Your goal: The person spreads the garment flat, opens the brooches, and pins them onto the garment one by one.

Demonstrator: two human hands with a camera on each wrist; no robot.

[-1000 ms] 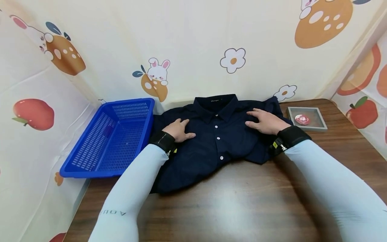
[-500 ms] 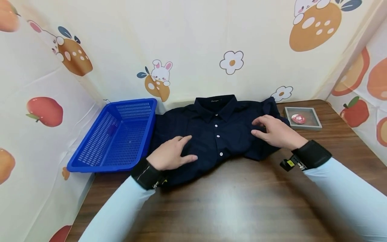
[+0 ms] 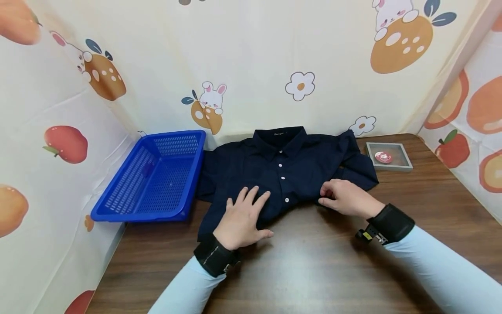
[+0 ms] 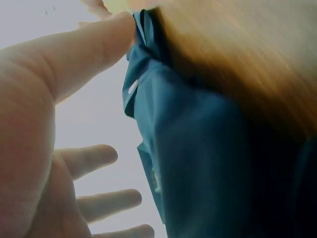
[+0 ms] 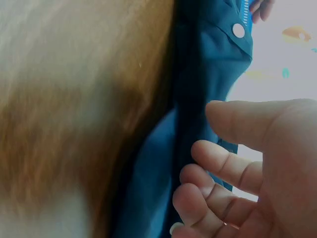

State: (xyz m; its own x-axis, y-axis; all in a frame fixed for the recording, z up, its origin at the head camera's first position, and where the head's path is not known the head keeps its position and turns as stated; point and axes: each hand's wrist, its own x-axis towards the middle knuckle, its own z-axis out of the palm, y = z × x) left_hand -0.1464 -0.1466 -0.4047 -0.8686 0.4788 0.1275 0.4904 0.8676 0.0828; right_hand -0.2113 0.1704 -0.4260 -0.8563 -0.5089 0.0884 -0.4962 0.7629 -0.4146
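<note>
A navy short-sleeved shirt (image 3: 300, 172) with white buttons lies front up on the wooden table, its collar toward the wall and its lower part tucked under or bunched. Over its lower left part my left hand (image 3: 241, 218) is spread, fingers straight and thumb out to the right. My right hand (image 3: 349, 198) is at the shirt's right hem, below the right sleeve, with its fingers bent. In the right wrist view, a gap shows between thumb (image 5: 237, 121) and fingers, with no cloth pinched. The left wrist view has the shirt edge (image 4: 193, 144) beside the thumb.
A blue plastic basket (image 3: 184, 209) stands left of the shirt, close beside the left sleeve. At the back right lies a small grey-framed tray (image 3: 400, 168) with a round red item (image 3: 383, 157) in it. A patterned curtain (image 3: 251, 56) hangs behind the wooden table (image 3: 313, 270).
Both hands have come down the shirt toward me. My left hand has shifted right and spread its fingers; my right hand has moved from the right shoulder area to the hem.
</note>
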